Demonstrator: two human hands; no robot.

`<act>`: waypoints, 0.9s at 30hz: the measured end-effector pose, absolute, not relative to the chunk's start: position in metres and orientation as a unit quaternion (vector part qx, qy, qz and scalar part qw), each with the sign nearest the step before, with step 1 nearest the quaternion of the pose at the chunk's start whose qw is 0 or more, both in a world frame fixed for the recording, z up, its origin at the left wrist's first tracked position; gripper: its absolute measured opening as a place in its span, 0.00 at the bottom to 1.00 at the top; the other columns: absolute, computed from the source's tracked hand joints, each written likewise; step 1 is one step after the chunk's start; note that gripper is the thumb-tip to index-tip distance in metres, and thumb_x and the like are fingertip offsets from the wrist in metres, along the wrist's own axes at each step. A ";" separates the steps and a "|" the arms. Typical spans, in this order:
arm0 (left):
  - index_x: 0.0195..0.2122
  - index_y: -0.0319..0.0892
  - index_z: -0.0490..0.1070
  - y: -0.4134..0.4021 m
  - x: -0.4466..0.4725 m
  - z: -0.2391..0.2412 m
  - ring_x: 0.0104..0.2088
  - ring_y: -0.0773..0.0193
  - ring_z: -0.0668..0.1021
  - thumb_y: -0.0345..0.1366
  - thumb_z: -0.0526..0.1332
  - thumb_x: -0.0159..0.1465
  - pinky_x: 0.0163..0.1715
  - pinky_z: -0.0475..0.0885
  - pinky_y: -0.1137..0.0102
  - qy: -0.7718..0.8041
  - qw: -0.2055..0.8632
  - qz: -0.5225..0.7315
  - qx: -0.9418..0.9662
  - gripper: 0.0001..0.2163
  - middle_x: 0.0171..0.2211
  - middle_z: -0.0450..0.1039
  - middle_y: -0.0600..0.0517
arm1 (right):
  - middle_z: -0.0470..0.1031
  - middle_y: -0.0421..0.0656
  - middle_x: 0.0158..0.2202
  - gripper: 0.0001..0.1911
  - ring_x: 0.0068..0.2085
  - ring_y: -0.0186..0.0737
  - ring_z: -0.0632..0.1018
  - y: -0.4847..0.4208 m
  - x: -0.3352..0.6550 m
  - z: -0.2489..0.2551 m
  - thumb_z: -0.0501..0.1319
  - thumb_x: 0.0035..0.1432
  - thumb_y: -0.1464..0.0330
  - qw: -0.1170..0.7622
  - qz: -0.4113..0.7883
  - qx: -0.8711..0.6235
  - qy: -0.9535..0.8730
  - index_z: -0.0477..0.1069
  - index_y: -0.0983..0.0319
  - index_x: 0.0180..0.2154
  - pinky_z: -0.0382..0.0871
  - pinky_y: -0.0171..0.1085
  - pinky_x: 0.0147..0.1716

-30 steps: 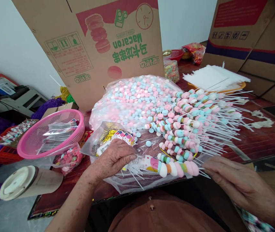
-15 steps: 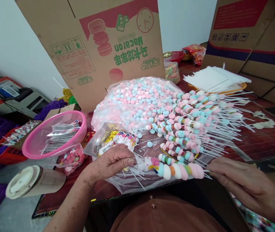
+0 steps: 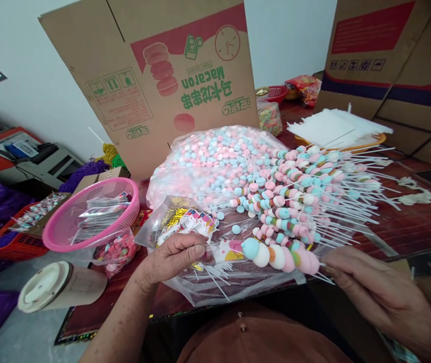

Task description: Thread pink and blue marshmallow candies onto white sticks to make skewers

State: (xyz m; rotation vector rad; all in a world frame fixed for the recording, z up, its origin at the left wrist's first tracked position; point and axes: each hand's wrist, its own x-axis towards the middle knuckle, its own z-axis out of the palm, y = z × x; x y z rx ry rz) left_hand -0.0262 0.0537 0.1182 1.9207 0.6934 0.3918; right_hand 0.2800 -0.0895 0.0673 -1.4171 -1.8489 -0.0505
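My left hand [image 3: 175, 254] pinches a small clear plastic bag [image 3: 228, 250] with a pink and yellow print. In my right hand [image 3: 374, 285] is the stick end of a marshmallow skewer [image 3: 281, 257], held level, its blue tip at the bag's printed end. Whether the tip is inside the bag I cannot tell. White sticks [image 3: 215, 275] and printed wrappers [image 3: 196, 222] lie in an open clear bag behind my left hand. A heap of finished-looking marshmallow skewers [image 3: 306, 186] rests behind the one I hold, sticks pointing right.
A large clear bag of pastel marshmallows [image 3: 208, 156] stands before a cardboard box [image 3: 193, 55]. On the left are a pink basket [image 3: 51, 237] and a lidded cup [image 3: 83, 290]. White sticks [image 3: 336, 123] fill a tray at the back right, near another box [image 3: 374, 35].
The skewer's tip has turned upward slightly and now lies over or against the printed end of the bag. My hands have barely moved; the view has shifted a little.
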 end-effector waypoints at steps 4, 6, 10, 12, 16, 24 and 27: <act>0.28 0.39 0.74 0.053 -0.031 0.113 0.30 0.61 0.75 0.48 0.54 0.60 0.32 0.71 0.68 0.307 0.496 0.186 0.791 0.17 0.28 0.75 0.47 | 0.74 0.42 0.29 0.10 0.30 0.36 0.76 -0.089 0.278 0.070 0.54 0.56 0.73 0.387 0.026 -0.494 -0.778 0.67 0.56 0.41 0.71 0.31 0.27; 0.30 0.40 0.75 0.055 -0.034 0.113 0.31 0.61 0.75 0.47 0.53 0.61 0.33 0.71 0.68 0.293 0.481 0.165 0.810 0.17 0.28 0.75 0.48 | 0.75 0.42 0.30 0.12 0.31 0.37 0.77 -0.091 0.282 0.069 0.54 0.56 0.72 0.378 0.026 -0.489 -0.786 0.66 0.55 0.42 0.72 0.32 0.29; 0.30 0.40 0.74 0.059 -0.026 0.122 0.31 0.65 0.74 0.40 0.51 0.64 0.38 0.68 0.70 0.221 0.407 0.066 0.884 0.15 0.27 0.74 0.50 | 0.76 0.42 0.34 0.12 0.36 0.38 0.77 -0.091 0.287 0.068 0.54 0.57 0.72 0.338 0.031 -0.482 -0.808 0.67 0.55 0.43 0.71 0.33 0.33; 0.30 0.40 0.73 0.062 -0.018 0.130 0.31 0.65 0.74 0.39 0.50 0.64 0.38 0.67 0.71 0.198 0.352 0.032 0.914 0.15 0.26 0.73 0.50 | 0.76 0.42 0.34 0.10 0.37 0.38 0.77 -0.089 0.286 0.068 0.53 0.58 0.72 0.328 0.062 -0.482 -0.810 0.68 0.56 0.41 0.71 0.32 0.34; 0.30 0.43 0.73 0.071 -0.006 0.142 0.37 0.63 0.73 0.39 0.51 0.64 0.50 0.60 0.62 0.203 0.205 0.059 0.956 0.13 0.33 0.75 0.50 | 0.73 0.41 0.29 0.07 0.31 0.34 0.74 -0.085 0.273 0.066 0.52 0.59 0.72 0.338 0.131 -0.513 -0.778 0.68 0.59 0.35 0.68 0.30 0.29; 0.32 0.45 0.73 0.077 0.014 0.106 0.58 0.51 0.59 0.42 0.63 0.54 0.56 0.49 0.50 0.327 -0.019 0.432 0.840 0.08 0.56 0.61 0.47 | 0.68 0.38 0.24 0.09 0.26 0.32 0.69 -0.078 0.229 0.048 0.49 0.61 0.70 0.411 0.234 -0.525 -0.707 0.65 0.60 0.31 0.64 0.29 0.25; 0.50 0.42 0.62 0.076 0.035 0.070 0.59 0.54 0.58 0.42 0.61 0.57 0.55 0.55 0.56 0.433 0.060 0.603 0.668 0.21 0.59 0.53 0.41 | 0.68 0.39 0.24 0.10 0.26 0.33 0.70 -0.068 0.213 0.040 0.48 0.62 0.69 0.430 0.251 -0.525 -0.691 0.65 0.60 0.31 0.64 0.30 0.26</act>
